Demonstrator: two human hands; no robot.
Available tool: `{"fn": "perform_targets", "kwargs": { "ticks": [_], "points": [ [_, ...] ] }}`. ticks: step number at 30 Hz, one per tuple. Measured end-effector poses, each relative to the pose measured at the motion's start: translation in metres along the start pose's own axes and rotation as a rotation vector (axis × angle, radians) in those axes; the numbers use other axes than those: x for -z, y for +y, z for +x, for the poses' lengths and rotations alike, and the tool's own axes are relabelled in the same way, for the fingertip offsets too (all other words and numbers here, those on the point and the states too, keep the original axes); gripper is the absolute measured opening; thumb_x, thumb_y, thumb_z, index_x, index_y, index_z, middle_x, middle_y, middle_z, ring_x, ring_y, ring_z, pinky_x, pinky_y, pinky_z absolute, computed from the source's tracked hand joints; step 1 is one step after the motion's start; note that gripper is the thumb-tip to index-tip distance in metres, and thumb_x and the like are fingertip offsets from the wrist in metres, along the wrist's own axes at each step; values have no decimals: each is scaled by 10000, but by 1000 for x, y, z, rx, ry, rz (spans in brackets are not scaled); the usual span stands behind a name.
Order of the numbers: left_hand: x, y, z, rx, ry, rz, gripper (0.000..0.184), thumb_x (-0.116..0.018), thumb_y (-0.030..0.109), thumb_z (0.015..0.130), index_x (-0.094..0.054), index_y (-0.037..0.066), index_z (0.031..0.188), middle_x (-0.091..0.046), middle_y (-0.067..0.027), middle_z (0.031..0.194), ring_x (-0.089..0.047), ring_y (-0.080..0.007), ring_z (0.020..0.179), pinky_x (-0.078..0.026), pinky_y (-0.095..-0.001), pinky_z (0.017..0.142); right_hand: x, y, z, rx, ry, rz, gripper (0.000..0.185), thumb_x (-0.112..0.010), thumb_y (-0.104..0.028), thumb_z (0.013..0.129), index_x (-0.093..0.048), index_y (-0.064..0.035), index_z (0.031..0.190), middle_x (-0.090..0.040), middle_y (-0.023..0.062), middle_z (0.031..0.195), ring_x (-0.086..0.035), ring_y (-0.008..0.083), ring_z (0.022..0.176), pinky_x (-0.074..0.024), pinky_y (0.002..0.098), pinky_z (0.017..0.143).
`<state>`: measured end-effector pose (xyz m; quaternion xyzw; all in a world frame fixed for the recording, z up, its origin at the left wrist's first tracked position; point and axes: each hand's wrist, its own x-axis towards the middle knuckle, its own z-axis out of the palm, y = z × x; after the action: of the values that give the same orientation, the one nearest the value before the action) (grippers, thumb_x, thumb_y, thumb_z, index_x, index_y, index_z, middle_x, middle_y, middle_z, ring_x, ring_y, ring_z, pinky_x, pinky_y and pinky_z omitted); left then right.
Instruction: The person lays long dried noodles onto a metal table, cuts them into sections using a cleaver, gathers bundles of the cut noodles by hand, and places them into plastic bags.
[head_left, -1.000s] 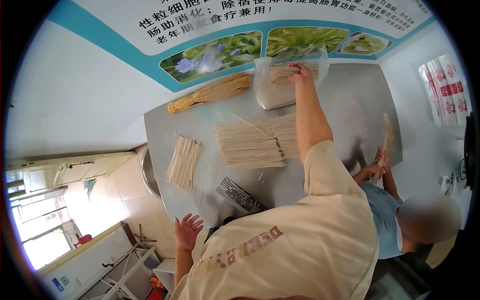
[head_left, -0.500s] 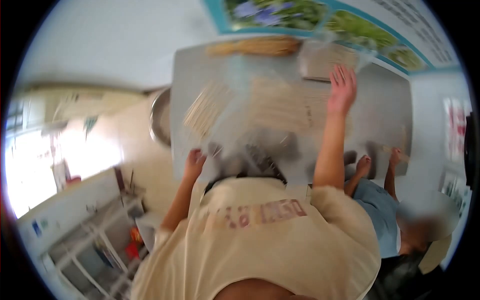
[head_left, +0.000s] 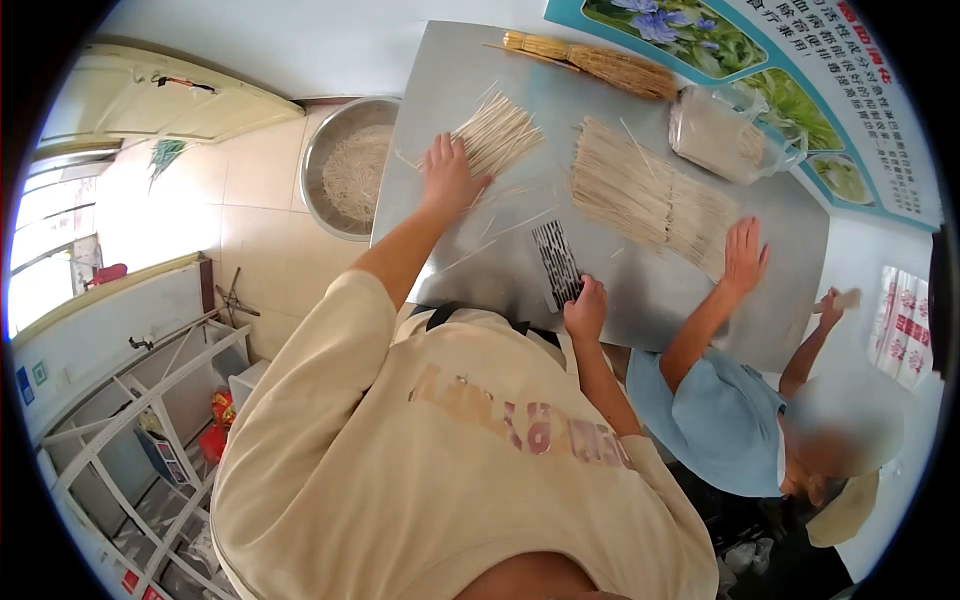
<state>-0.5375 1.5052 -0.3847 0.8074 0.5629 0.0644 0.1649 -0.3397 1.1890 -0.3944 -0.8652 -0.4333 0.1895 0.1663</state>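
Note:
My left hand (head_left: 452,178) lies with fingers stretched over the left end of a small pile of pale dry noodle sticks (head_left: 500,133) on the metal table. Close to the table's front edge, my right hand (head_left: 586,308) is closed around the lower end of what looks like a kitchen knife (head_left: 556,258), its broad blade patterned in black and silver. The blade points away from me, and the handle is hidden by my fingers. Loose noodle sticks lie between my two hands. Farther right is a larger flat bundle of noodles (head_left: 640,190).
A co-worker's hand (head_left: 743,258) is at the larger bundle's right end; their other hand (head_left: 830,308) holds a small pale object. A straw brush (head_left: 600,66) and a plastic bag of noodles (head_left: 715,135) lie along the back. A metal basin (head_left: 316,190) stands left of the table (head_left: 440,60).
My right hand has drawn back from the plastic bag to the knife near the front edge. My left hand has moved from the front left onto the small noodle pile. The view has turned.

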Motion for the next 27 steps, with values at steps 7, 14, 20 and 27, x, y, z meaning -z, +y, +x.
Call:
{"fn": "perform_targets", "kwargs": {
  "ticks": [7, 14, 20, 27],
  "points": [
    [-4, 21, 50, 59, -280, 58, 1312, -768, 732, 647, -139, 62, 1584, -214, -253, 1607, -165, -376, 1512, -184, -595, 1170, -13, 0, -23, 25, -10, 10, 462, -615, -12, 720, -494, -21, 1166, -518, 229, 1122, -470, 448, 1121, -425, 508, 962],
    [3, 49, 48, -88, -399, 211, 1320, -794, 703, 633, -113, 119, 1602, -261, -220, 1587, -212, -358, 1493, -199, -590, 1178, -17, 6, -29, -2, 25, -16, 500, -624, 16, 694, -508, -7, 1180, -557, 243, 1115, -520, 460, 1052, -451, 497, 922],
    [-24, 32, 53, -88, -290, 129, 1222, -801, 570, 692, -141, 61, 1585, -372, -154, 1515, -350, -324, 1396, -324, -507, 1121, 10, -9, -11, -376, -194, 490, 359, -681, -21, 594, -568, -10, 935, -635, 132, 774, -640, 277, 692, -491, 373, 616],
    [-19, 35, 55, -122, -228, 148, 1081, -773, 475, 720, -248, -4, 1536, -469, -120, 1387, -439, -281, 1277, -419, -448, 988, 20, -58, 37, -626, -257, 1017, 287, -630, 28, 795, -564, -19, 1070, -611, 62, 778, -576, 142, 551, -430, 288, 459]
  ]
}}
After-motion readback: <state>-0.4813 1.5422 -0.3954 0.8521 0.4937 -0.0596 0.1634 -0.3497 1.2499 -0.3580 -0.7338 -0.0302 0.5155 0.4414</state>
